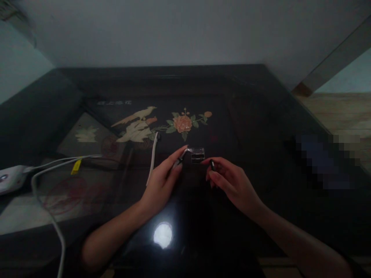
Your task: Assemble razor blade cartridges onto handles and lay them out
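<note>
Small clear plastic case [197,155] sits on dark glossy table [261,116], between both hands, just past fingertips. Left hand [162,181] pinches thin pale tool or cable end [180,159], tip touching case's left edge. Right hand [232,183] fingers curled narrow around small dark piece [212,165], just right of case. White cable [152,158] lies left of left hand. White charger [11,178] at far left.

Faint pale characters on table [114,102] (illegible)
</note>
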A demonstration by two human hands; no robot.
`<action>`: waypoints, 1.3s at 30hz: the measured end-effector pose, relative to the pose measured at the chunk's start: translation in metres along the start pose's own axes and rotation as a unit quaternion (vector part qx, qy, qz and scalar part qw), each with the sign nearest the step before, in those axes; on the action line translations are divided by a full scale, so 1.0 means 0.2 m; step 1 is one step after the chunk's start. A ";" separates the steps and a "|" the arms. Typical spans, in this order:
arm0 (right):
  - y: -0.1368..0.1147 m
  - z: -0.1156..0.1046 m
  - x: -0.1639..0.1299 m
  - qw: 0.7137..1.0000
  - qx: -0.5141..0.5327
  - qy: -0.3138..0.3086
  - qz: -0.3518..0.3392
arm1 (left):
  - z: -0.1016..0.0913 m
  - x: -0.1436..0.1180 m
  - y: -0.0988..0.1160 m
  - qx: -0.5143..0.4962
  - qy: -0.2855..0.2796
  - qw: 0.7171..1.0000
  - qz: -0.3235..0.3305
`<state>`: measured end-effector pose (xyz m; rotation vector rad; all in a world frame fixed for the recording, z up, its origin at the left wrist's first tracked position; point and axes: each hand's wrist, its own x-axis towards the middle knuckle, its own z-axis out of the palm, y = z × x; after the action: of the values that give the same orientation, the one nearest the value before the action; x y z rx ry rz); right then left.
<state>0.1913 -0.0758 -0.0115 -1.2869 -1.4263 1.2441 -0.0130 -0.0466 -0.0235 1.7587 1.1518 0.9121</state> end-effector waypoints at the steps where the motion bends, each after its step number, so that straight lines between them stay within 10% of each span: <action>1: 0.00 0.00 0.00 1.000 0.000 -0.001 0.002 | 0.00 0.01 0.00 -0.017 0.015 1.000 -0.019; 9: 0.01 0.01 -0.01 1.000 -0.008 -0.017 0.006 | -0.03 0.08 -0.02 -0.176 0.032 0.982 -0.064; 39: 0.01 0.01 -0.01 0.999 -0.024 -0.033 -0.002 | 0.00 0.29 -0.11 0.298 -0.028 0.954 0.022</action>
<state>0.1896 -0.0777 -0.0140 -1.2863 -1.5121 1.2667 -0.0017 0.0138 -0.0358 2.2757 1.4572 0.5597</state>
